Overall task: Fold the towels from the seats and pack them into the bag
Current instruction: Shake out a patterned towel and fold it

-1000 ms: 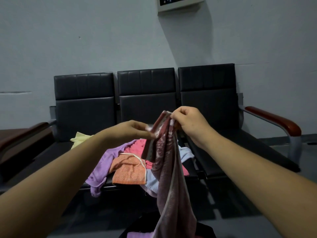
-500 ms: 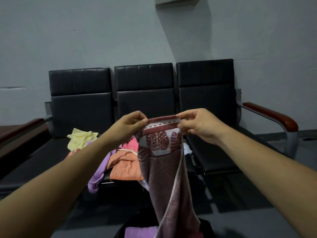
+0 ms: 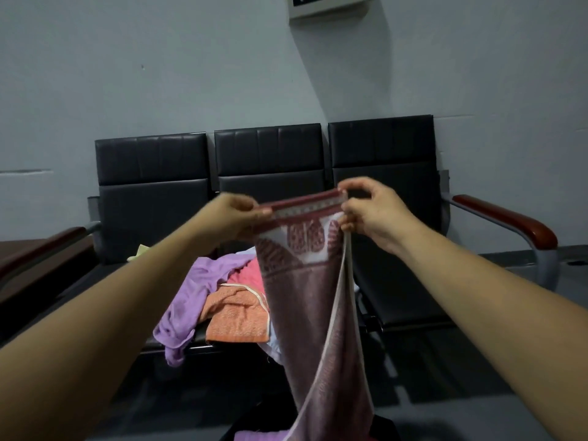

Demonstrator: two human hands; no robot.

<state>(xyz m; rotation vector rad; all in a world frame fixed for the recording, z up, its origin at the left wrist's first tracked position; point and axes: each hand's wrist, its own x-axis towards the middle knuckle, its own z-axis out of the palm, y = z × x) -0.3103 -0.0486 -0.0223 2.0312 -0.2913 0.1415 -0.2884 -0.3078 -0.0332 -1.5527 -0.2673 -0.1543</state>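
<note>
maroon towel (image 3: 313,310) edge pinched between fingers (image 3: 345,207)

A pale grey wall (image 3: 127,74) runs across the back, and a white-framed panel (image 3: 331,6) hangs high on it, cut off by the top edge. At the far left there's a dark brown wooden surface (image 3: 16,248), and the floor (image 3: 477,396) is dark grey.

Head-worn view, forward-down, close over both forearms

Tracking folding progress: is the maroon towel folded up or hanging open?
Hanging open: the towel dangles long, top edge stretched between left hand and right hand.
</note>
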